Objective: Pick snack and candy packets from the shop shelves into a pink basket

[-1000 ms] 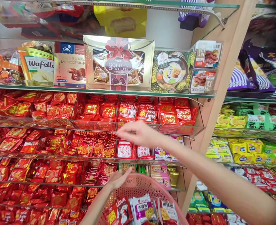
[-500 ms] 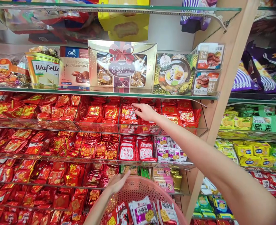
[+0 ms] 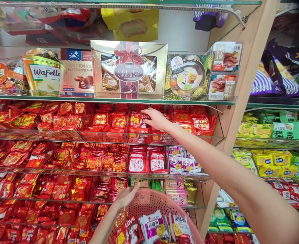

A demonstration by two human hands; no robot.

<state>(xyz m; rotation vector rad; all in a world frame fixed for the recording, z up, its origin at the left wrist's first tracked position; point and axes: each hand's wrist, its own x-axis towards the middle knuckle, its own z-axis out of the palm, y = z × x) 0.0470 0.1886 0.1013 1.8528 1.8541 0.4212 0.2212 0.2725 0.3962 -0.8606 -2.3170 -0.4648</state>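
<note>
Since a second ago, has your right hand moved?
Yes, the right hand rose from level with the clear shelf lip to the red LOVE packets above.

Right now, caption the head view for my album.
Right hand among red LOVE packets, left hand beside the rim of a pink basket holding wrapped snacks.

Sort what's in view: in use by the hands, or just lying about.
In use:
- basket, at the left hand
- packets in it
- LOVE packets, at the right hand

Just lying about:
- chocolate box
- Wafello pack
- purple bags
</note>
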